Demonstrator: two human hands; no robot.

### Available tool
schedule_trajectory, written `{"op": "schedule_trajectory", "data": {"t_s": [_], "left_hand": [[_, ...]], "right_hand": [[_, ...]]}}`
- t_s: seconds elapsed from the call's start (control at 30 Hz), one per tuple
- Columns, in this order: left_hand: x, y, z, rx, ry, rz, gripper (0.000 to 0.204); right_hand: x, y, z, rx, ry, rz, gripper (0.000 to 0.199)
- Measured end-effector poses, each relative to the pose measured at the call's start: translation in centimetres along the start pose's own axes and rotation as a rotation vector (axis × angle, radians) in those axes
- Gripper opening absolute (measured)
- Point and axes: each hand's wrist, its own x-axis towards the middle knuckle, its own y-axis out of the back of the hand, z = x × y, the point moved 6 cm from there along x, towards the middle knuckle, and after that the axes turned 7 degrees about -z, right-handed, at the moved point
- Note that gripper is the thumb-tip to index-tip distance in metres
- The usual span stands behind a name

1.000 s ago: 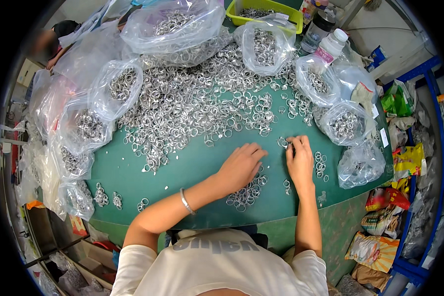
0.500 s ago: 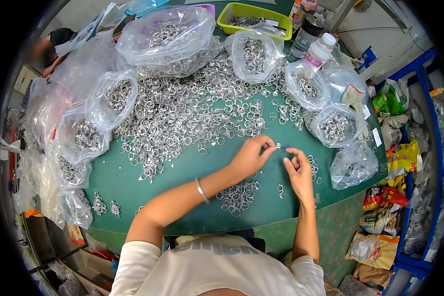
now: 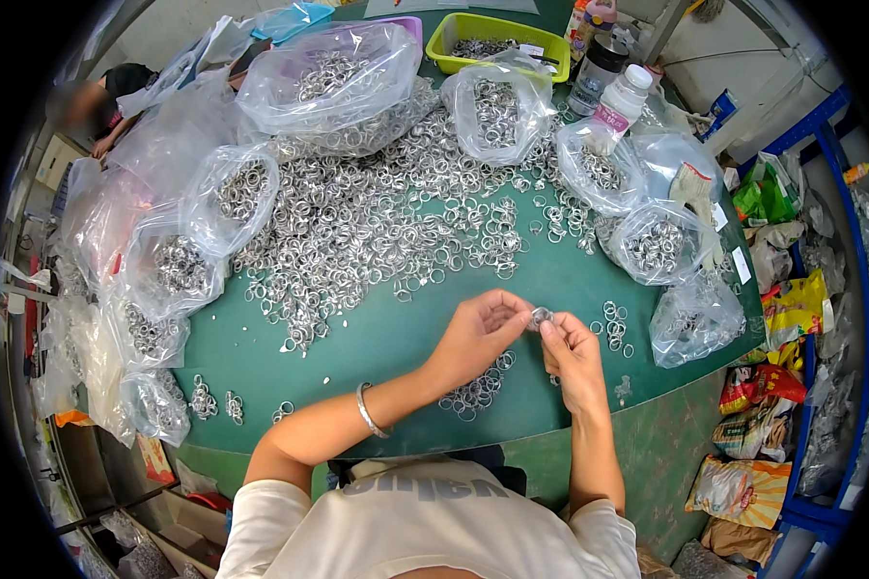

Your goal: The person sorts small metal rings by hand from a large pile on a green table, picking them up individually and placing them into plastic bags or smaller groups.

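Note:
Between my two hands is a silver ring (image 3: 541, 316), pinched at the fingertips. My left hand (image 3: 481, 333), with a bangle (image 3: 369, 410) on its wrist, closes thumb and fingers on the ring's left side. On the other side my right hand (image 3: 574, 359) grips the ring with bent fingers. Below my left hand lies a cluster of rings (image 3: 475, 394), partly covered by it. A few loose rings (image 3: 614, 326) sit to the right of my right hand. Farther off, a wide heap of silver rings (image 3: 357, 222) spreads over the green table (image 3: 377, 357).
Clear plastic bags of rings (image 3: 658, 246) line both sides and the back. A yellow-green basket (image 3: 560, 43), a white bottle (image 3: 628, 92) and a dark-lidded jar (image 3: 599, 69) stand at the far right. Blue shelving (image 3: 826, 164) rises at right. Another person's hand (image 3: 102, 147) shows far left.
My left hand has drawn nearer with the ring, and my right hand, apart from it before and with its fingers parted, has closed on the ring too. The view has shifted slightly.

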Motion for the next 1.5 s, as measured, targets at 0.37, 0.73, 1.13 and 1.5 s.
{"op": "schedule_trajectory", "data": {"t_s": [0.37,0.73,1.13,1.5], "left_hand": [[-1.4,-1.5,1.6,0.08,-0.11,-0.051,0.005],[-2.7,-1.5,3.2,0.492,-0.277,0.078,0.008],[-3.4,-2.2,4.7,0.664,-0.433,0.082,0.023],[-4.2,-2.8,4.6,0.882,-0.557,0.068,0.019]], "right_hand": [[-0.7,-0.8,-0.2,0.161,-0.008,0.005,0.014],[-2.9,-1.8,-4.2,-0.774,0.55,0.307,0.007],[-3.8,-2.2,-5.6,-0.833,0.566,0.275,0.015],[-4.1,-2.0,-6.1,-0.855,0.51,0.201,0.01]]}}
